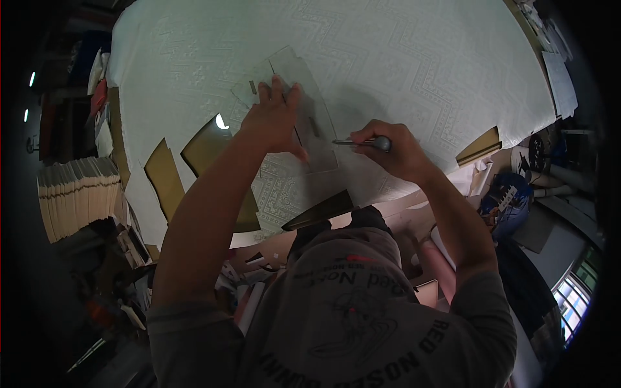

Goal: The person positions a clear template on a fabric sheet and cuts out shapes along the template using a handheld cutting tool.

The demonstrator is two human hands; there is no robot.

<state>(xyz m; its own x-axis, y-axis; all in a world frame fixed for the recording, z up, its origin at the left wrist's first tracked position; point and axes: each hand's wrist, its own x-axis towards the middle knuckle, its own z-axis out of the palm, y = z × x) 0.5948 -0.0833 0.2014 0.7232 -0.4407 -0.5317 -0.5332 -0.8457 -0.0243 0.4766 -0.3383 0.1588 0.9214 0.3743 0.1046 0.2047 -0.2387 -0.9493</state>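
The clear, angular, slotted sheet (322, 158) lies on the table (401, 64), toward the near edge; the table surface is pale with a zigzag pattern. The left hand (275, 123) presses flat on the sheet, fingers spread. The right hand (396, 150) is clamped on a slim tool (383, 143) with a rounded grey end, tip at the sheet's right edge. Flat, olive, angular panels (163, 181) lie along the table's near edge.
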